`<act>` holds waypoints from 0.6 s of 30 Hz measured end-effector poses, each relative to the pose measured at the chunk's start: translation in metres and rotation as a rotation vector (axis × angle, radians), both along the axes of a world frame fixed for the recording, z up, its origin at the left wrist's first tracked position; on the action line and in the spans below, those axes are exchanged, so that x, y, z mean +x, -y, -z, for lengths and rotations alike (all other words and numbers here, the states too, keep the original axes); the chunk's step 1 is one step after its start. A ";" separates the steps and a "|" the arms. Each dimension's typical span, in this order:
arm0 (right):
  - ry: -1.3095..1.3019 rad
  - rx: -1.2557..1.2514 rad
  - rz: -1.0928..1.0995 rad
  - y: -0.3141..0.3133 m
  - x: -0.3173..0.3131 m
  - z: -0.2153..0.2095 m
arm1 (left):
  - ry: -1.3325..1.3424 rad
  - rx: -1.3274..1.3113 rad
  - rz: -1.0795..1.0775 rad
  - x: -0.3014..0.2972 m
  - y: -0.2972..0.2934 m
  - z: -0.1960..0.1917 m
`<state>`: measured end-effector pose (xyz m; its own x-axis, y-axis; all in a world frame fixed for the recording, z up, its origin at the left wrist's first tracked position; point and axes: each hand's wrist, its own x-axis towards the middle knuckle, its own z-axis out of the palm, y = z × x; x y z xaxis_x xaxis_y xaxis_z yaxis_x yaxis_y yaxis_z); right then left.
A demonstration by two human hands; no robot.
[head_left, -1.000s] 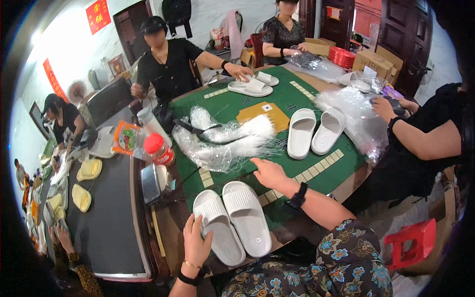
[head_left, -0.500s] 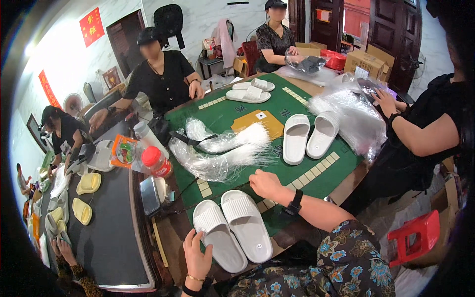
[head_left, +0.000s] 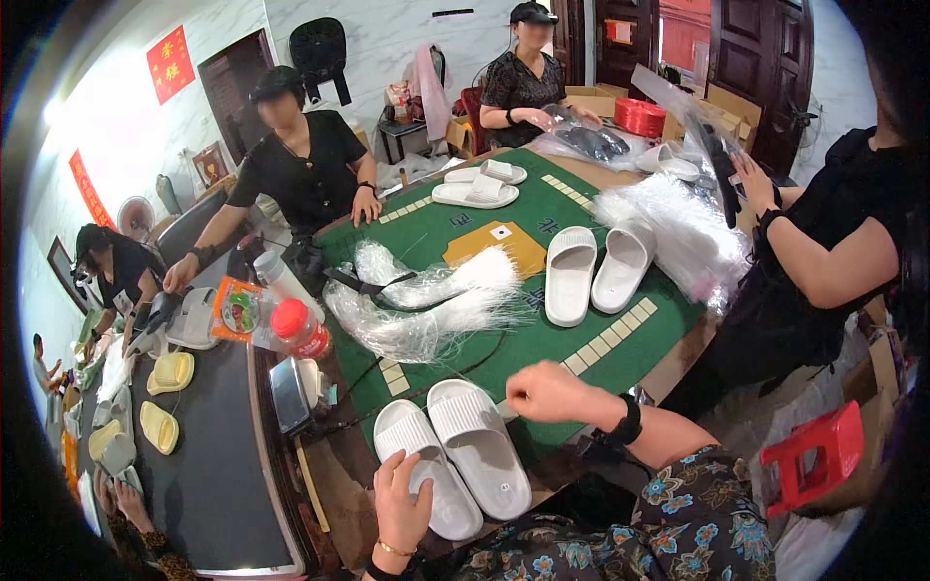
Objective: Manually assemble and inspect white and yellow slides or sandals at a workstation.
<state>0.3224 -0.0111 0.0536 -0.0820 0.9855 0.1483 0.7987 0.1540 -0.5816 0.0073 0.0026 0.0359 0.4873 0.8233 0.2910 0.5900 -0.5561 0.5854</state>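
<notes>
A pair of white slippers (head_left: 481, 448) lies side by side at the near edge of the green tabletop. My left hand (head_left: 402, 499) is at the outer side of the left slipper, fingers slightly bent and apart, the fingertips near its strap. Just right of the slippers' toe ends, my right hand (head_left: 554, 392) hovers with its fingers closed together. Whatever it may hold is too small to make out. Beyond it lies a bundle of clear plastic strands (head_left: 441, 315), bound by a black strap.
Two more pairs of white slippers, one nearer (head_left: 572, 276) and one farther (head_left: 477, 194), lie on the table. Clear plastic bags (head_left: 683, 228) are heaped at right. A red-lidded jar (head_left: 300, 329) and a phone (head_left: 292, 395) stand at left. Several co-workers surround the tables; a red stool (head_left: 809, 460) stands at right.
My right hand has moved right and back toward me, away from the strand bundle. My left hand has shifted slightly right along the slipper. The co-worker at right has raised a clear bag.
</notes>
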 end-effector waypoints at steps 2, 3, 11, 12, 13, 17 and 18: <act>-0.098 0.097 0.064 -0.006 0.003 -0.021 | -0.003 0.012 0.015 0.003 0.003 0.001; -0.190 0.197 0.132 -0.008 0.002 -0.027 | -0.002 0.026 0.035 0.004 0.004 0.001; -0.188 0.073 0.088 -0.008 -0.012 -0.057 | 0.144 -0.051 0.052 0.027 0.004 -0.027; -0.195 0.047 0.068 -0.005 -0.018 -0.052 | 0.182 -0.042 0.108 0.034 0.002 -0.032; -0.159 -0.008 -0.011 -0.003 -0.026 -0.046 | 0.221 -0.034 0.161 0.042 -0.001 -0.035; -0.221 -0.185 -0.142 0.002 -0.051 -0.033 | 0.126 0.106 0.232 0.070 -0.024 -0.024; -0.267 -0.191 -0.168 -0.001 -0.054 -0.033 | 0.169 0.135 0.241 0.071 -0.030 -0.018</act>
